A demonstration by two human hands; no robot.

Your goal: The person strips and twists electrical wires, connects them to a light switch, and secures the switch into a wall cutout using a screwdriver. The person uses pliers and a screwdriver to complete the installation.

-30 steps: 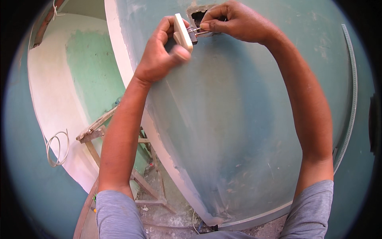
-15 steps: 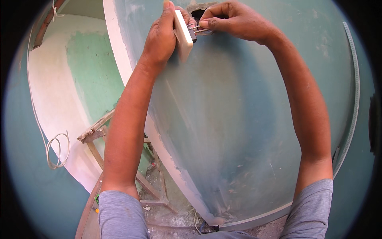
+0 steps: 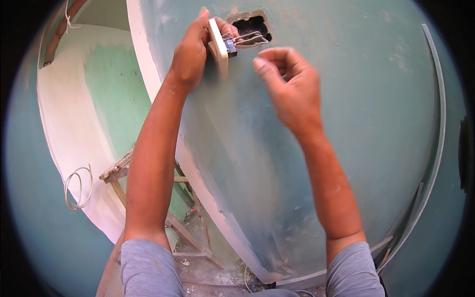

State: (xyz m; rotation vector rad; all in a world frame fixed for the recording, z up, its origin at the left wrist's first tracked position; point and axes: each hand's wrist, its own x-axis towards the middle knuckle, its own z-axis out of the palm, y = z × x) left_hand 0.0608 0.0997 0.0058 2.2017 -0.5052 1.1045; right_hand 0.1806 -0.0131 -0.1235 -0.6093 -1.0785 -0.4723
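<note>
Head-cam view: person in grey sleeves working at a blue-green wall. Landmark is a recess cut into that wall, w/ rough, chipped edges; its inside is too dark to tell what's deep in it. Thin wires show at the recess, bending out & L to a small blue-and-black block on the back of a white plate. Plate sits just L of recess & a bit lower, outside it, seen nearly edge-on, tilted.

L hand, also L of recess, grips the plate, fingers reaching round behind it nr the wires, thumb sticking up. R hand is below & slightly R of recess, apart from wires & plate; thumb & forefinger curl toward each other, a bit blurred, so can't tell if tips meet or pinch anything.

Well L of recess & lower: loop of pale cable. Below-L of recess: timber frame on a dusty floor. Far R of recess: long pale strip.
</note>
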